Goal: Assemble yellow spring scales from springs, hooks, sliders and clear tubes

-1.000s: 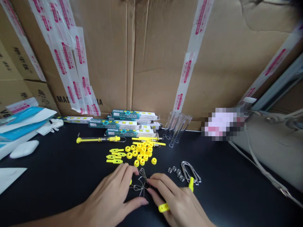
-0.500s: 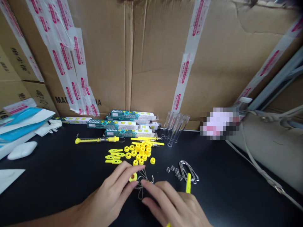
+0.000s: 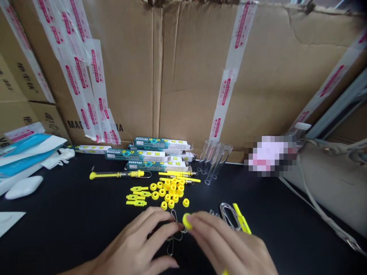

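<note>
My right hand [image 3: 229, 240] pinches a small round yellow plastic cap [image 3: 187, 221] between thumb and fingers. A flat yellow slotted strip [image 3: 242, 219] also sticks out past the back of this hand; its grip is hidden. My left hand [image 3: 140, 240] has its fingers apart over a small pile of bent wire hooks [image 3: 171, 249], with fingertips at the wires. Whether it lifts one cannot be seen. Just beyond the hands lie several yellow rings and collars [image 3: 172, 190]. Flat yellow strips [image 3: 136, 203] lie to their left.
An assembled yellow spring scale [image 3: 117, 175] lies behind, near stacked small boxes [image 3: 155, 154]. Clear tubes [image 3: 213, 164] lean on a large carton [image 3: 189, 76]. Larger wire loops [image 3: 228, 215] and small springs [image 3: 212, 212] are beside my right hand. A bag [image 3: 329, 191] stands right.
The yellow cap has passed from my left fingers to my right. My left fingers have spread over the wire hooks. The strip in my right hand has shifted right.
</note>
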Tool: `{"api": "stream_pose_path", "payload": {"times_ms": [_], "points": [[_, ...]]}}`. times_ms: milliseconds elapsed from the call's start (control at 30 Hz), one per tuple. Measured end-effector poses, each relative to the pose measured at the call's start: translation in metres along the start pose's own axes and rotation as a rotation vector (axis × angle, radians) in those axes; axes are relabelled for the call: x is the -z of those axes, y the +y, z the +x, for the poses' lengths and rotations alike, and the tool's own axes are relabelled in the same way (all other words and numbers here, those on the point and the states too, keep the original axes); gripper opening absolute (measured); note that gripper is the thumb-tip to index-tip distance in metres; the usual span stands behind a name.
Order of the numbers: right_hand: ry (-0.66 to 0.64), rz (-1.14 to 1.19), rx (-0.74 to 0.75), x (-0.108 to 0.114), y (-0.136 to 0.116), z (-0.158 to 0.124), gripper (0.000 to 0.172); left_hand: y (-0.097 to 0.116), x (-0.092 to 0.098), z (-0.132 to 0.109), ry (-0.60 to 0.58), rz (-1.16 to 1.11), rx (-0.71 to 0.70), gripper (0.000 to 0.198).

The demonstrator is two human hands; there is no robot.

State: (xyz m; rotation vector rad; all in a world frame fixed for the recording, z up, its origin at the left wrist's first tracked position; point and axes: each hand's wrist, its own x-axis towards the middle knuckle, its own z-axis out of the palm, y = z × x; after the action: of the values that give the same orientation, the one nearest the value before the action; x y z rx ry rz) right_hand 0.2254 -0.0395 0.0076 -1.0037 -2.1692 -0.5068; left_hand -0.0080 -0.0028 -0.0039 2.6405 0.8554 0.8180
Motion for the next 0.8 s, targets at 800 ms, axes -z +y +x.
{"api": "stream_pose_path", "payload": {"times_ms": [800], "points": [[-0.231,0.079,-0.341,-0.017,0.034,0.003,0.026,0.002,0.015,0.011,-0.170,0.067,-0.275,0.037]]}}
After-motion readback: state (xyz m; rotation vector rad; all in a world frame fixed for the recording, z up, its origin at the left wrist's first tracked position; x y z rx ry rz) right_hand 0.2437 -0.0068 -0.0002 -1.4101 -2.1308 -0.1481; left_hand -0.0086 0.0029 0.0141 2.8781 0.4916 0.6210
